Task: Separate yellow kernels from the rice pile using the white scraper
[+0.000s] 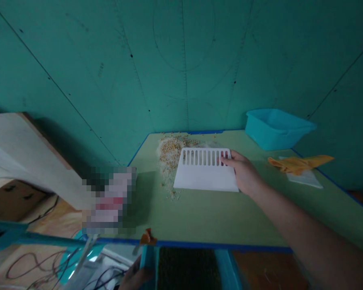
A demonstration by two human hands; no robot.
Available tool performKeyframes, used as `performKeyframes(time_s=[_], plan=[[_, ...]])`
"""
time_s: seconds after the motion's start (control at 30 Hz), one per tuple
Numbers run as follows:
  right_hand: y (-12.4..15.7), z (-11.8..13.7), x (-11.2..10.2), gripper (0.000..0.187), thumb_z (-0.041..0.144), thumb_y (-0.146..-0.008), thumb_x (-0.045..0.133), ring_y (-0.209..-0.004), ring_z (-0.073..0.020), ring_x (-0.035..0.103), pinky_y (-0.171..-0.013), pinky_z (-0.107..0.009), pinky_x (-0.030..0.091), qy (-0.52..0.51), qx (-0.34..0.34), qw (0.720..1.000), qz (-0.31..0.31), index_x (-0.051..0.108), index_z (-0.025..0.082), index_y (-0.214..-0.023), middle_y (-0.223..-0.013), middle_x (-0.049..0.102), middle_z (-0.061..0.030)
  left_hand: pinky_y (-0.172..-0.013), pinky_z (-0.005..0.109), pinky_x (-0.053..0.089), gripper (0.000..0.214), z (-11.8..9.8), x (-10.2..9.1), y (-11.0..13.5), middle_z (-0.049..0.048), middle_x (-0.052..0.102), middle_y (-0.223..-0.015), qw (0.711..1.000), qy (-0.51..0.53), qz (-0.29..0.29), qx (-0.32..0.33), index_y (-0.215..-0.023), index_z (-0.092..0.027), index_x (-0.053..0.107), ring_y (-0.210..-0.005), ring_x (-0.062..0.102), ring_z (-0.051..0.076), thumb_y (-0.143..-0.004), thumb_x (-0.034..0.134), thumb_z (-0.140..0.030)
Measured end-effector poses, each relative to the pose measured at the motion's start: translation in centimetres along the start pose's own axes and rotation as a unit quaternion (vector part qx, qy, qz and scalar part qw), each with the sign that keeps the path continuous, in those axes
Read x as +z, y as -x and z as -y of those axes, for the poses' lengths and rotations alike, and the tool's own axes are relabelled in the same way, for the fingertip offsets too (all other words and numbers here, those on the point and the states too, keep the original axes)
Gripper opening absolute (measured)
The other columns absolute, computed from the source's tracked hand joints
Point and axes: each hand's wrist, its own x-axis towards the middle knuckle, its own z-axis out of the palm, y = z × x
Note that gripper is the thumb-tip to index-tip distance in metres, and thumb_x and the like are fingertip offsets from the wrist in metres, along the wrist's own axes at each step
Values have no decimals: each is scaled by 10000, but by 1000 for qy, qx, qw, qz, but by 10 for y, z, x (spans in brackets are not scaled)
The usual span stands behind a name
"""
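Observation:
My right hand (243, 173) reaches across the green table (205, 217) and grips the right end of a white slotted scraper (204, 171), fingers curled over its slotted top edge. The scraper stands on the table beside a pile of yellowish grains and white powder (169, 155), which lies to its left. My left hand (136, 276) is low at the bottom edge, fingers wrapped on the side of a teal brush-like tool (184, 268) with dark bristles; only part of the hand shows.
A teal plastic basin (275, 127) sits at the table's far right. An orange cloth (299, 163) lies on a white sheet (307, 178) near the right edge. Teal walls enclose the back. Cables and a wooden board are at the left.

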Motion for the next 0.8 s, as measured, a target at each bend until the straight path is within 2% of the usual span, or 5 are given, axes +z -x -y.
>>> performKeyframes(time_s=[0.1, 0.23, 0.37, 0.57, 0.8], plan=[[0, 2, -1, 223, 273, -574, 676, -606, -154, 532, -620, -312, 404, -16, -8, 1000, -16, 556, 225, -755, -657, 583, 30, -407, 254, 393, 179, 7, -5, -12, -53, 605, -348, 1000, 17, 8, -6, -447, -212, 576, -362, 475, 127, -351, 701, -126], [-2, 2, -4, 211, 260, -574, 679, -622, -159, 544, -627, -318, 405, -20, -4, 999, -41, 559, 227, -744, -684, 599, 27, -405, 254, 347, 169, 13, -6, -14, -22, 593, -357, 1000, 17, 23, 4, -426, -194, 568, -366, 456, 123, -355, 703, -121], [-1, 2, -2, 205, 248, -566, 679, -594, -151, 530, -589, -294, 389, -19, 11, 999, -28, 567, 219, -735, -625, 573, 36, -426, 251, 340, 126, 13, -5, -12, -30, 584, -362, 999, 3, 25, 23, -444, -196, 576, -392, 457, 127, -370, 667, -150], [1, 2, 0, 189, 225, -582, 664, -605, -135, 522, -615, -284, 385, -37, -4, 999, -20, 571, 216, -745, -639, 569, 44, -407, 227, 307, 141, 5, -2, -4, -65, 540, -316, 1000, -5, 23, 5, -421, -195, 579, -351, 395, 90, -371, 656, -88], [2, 0, 1, 193, 238, -566, 668, -606, -135, 512, -596, -274, 359, -23, 8, 1000, -13, 566, 203, -727, -636, 567, 38, -423, 253, 359, 168, 4, -1, -1, -56, 584, -347, 1000, 4, 21, -3, -437, -199, 611, -376, 454, 130, -386, 681, -55]])
